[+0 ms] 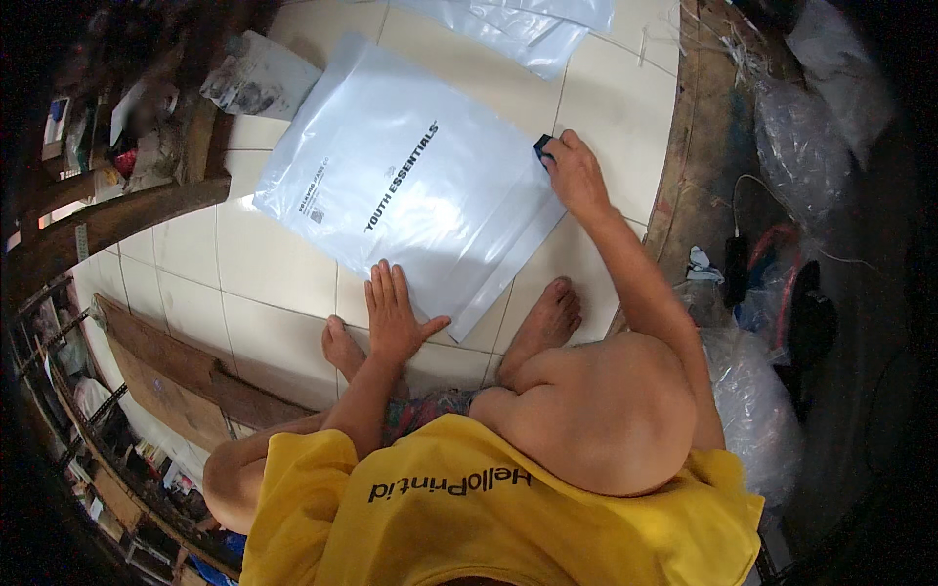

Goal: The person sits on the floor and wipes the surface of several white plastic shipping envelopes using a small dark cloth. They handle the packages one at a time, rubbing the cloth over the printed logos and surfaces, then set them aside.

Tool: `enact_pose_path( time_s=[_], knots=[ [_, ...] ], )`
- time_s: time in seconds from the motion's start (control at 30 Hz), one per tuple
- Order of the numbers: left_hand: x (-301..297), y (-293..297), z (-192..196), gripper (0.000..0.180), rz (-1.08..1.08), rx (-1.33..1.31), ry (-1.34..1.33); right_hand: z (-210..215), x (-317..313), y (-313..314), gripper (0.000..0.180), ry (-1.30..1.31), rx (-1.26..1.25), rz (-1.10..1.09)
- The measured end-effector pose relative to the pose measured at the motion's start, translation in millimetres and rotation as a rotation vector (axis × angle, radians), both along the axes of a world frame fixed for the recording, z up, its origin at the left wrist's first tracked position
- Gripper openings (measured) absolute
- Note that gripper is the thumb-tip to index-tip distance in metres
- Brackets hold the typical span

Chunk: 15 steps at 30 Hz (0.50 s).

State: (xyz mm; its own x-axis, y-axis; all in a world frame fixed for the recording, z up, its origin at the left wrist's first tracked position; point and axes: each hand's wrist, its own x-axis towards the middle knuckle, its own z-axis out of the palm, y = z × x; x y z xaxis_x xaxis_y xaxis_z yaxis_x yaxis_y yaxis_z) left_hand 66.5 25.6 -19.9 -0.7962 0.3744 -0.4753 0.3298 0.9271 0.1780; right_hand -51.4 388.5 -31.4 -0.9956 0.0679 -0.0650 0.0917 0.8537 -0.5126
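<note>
- The left hand (pixel 394 314) lies flat and open, fingers spread, pressing the near edge of a large white plastic mailer bag (pixel 410 181) onto the tiled floor (pixel 274 283).
- The right hand (pixel 575 176) is closed around a small dark object (pixel 542 146), pressing it at the bag's flap edge; what the object is cannot be told.
- The bag stretches ahead of the left hand and to the left of the right hand, flat on the tiles.
- Risk: the glossy plastic may slide on the smooth tiles if the left palm eases off, leaving the flap crooked or wrinkled.
- Risk: more clear bags (pixel 532 24) lie beyond the right hand and a bare foot (pixel 547 322) sits just beside the bag's near corner; either could snag it.
</note>
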Motion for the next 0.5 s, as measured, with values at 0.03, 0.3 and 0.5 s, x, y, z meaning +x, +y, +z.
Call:
enact_pose_path(
  time_s=[0.03,0.3,0.5],
  knots=[
    [-2,0,3,0.129,0.011,-0.011,-0.026,5,-8,4,0.017,0.007,0.011,0.003],
    [5,-11,-10,0.128,0.037,0.131,0.066,17,98,-149,0.015,-0.158,-0.49,0.514],
    [5,-14,-13,0.128,0.06,0.169,0.05,-9,112,-166,0.016,-0.016,-0.275,0.769]
  ],
)
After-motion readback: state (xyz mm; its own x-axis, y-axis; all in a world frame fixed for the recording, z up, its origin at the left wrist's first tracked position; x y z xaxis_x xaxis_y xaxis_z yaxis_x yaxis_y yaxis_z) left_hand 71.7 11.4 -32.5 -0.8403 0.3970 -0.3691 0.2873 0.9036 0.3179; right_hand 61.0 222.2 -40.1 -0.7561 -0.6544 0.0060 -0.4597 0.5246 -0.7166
